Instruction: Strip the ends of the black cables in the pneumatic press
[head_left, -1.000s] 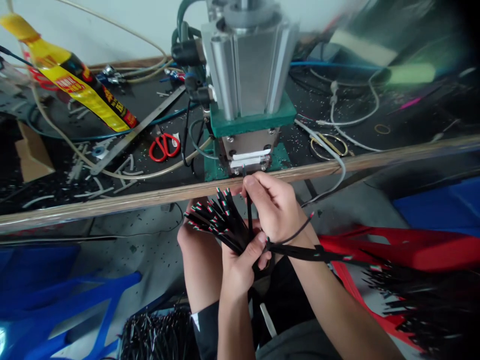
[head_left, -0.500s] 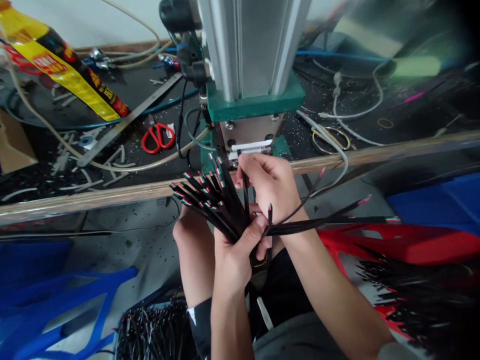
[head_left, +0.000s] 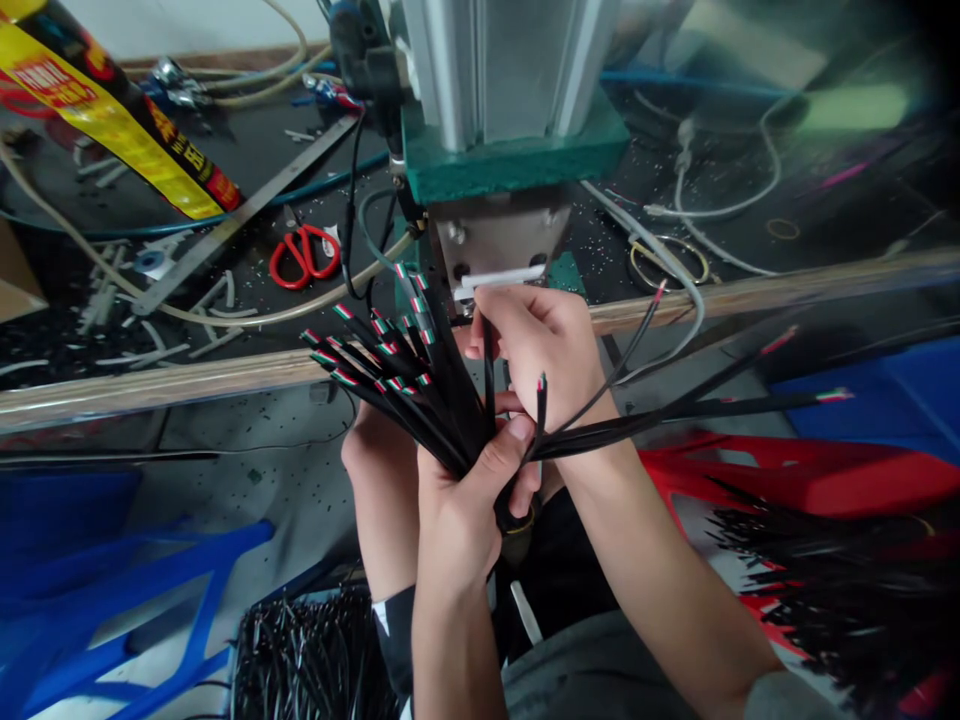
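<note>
My left hand [head_left: 472,490] is wrapped round a bundle of black cables [head_left: 442,410]. Their cut ends fan out up and to the left, showing red, white and green wire tips. A few more cables [head_left: 637,425] stick out to the right, passing over my right wrist. My right hand [head_left: 544,345] pinches a single black cable [head_left: 490,375] from the bundle. Its tip is at the metal head of a press [head_left: 502,240], where my fingers hide it. White strips [head_left: 501,280] lie across the front of that head.
Red-handled scissors [head_left: 304,257], a steel ruler [head_left: 247,215] and a yellow-and-black bottle [head_left: 112,110] lie on the bench left of the press. Gold-handled scissors [head_left: 667,265] lie to the right. A crate of black cables [head_left: 307,655] stands below; more cables [head_left: 832,590] rest on a red stool [head_left: 810,480].
The camera view has shifted slightly. The bundle's tips now sit further left and higher, and the right-hand cables reach further right. My right hand keeps its pinch at the press.
</note>
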